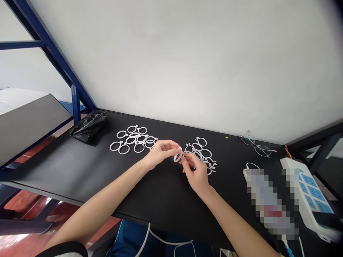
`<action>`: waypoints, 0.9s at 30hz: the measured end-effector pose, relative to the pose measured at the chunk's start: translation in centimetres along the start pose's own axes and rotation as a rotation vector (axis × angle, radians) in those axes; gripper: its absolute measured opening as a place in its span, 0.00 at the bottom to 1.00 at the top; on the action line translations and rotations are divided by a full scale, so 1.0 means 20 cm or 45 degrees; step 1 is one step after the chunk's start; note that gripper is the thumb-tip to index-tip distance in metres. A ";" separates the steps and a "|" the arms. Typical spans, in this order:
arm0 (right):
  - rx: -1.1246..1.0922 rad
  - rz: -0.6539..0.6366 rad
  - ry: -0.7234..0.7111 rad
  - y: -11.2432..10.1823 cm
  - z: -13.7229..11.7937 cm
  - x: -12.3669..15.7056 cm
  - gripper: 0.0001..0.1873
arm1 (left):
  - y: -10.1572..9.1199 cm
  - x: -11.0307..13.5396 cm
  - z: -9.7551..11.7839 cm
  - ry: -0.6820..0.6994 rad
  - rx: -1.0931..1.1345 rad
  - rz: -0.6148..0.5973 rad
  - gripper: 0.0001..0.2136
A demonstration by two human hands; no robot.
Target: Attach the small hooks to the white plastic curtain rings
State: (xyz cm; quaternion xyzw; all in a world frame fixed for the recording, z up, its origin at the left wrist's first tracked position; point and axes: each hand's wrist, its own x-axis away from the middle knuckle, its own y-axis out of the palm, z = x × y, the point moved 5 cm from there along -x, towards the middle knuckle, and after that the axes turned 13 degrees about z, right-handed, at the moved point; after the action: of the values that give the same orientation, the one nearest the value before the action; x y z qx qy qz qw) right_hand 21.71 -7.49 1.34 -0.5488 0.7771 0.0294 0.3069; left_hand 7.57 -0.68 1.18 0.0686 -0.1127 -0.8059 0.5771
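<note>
My left hand (161,151) pinches a white plastic ring (178,156) above the black table (80,167). My right hand (196,172) touches the same ring from the right, fingertips closed on its edge. Just behind my hands lies a pile of several white rings (203,153). Another group of several white rings (134,140) is spread out to the left of my left hand.
A crumpled black plastic bag (88,127) sits at the table's far left. Thin-framed glasses (258,147) lie near the wall at right. A white power strip (308,194) and a blurred object (268,200) occupy the right side. A blue metal frame (72,89) stands at left.
</note>
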 end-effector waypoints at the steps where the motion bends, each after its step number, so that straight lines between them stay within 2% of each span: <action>1: 0.000 -0.001 0.000 0.00 0.00 0.00 0.06 | 0.00 0.00 0.00 -0.001 0.009 -0.004 0.10; 9: -0.016 -0.029 -0.011 0.01 0.00 0.01 0.07 | -0.01 -0.01 -0.02 0.008 0.011 -0.030 0.11; 16: 0.021 -0.048 -0.112 0.01 -0.02 0.01 0.12 | -0.01 0.00 -0.01 -0.003 0.037 -0.034 0.10; 27: 0.055 -0.034 -0.085 0.02 -0.01 0.01 0.11 | 0.00 0.00 0.00 0.004 0.062 -0.029 0.10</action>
State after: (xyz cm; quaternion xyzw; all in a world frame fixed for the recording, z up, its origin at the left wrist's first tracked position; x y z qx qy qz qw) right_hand 21.24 -7.69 1.30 -0.5512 0.7594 0.0268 0.3448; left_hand 7.63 -0.66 1.22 0.0852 -0.1306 -0.8093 0.5663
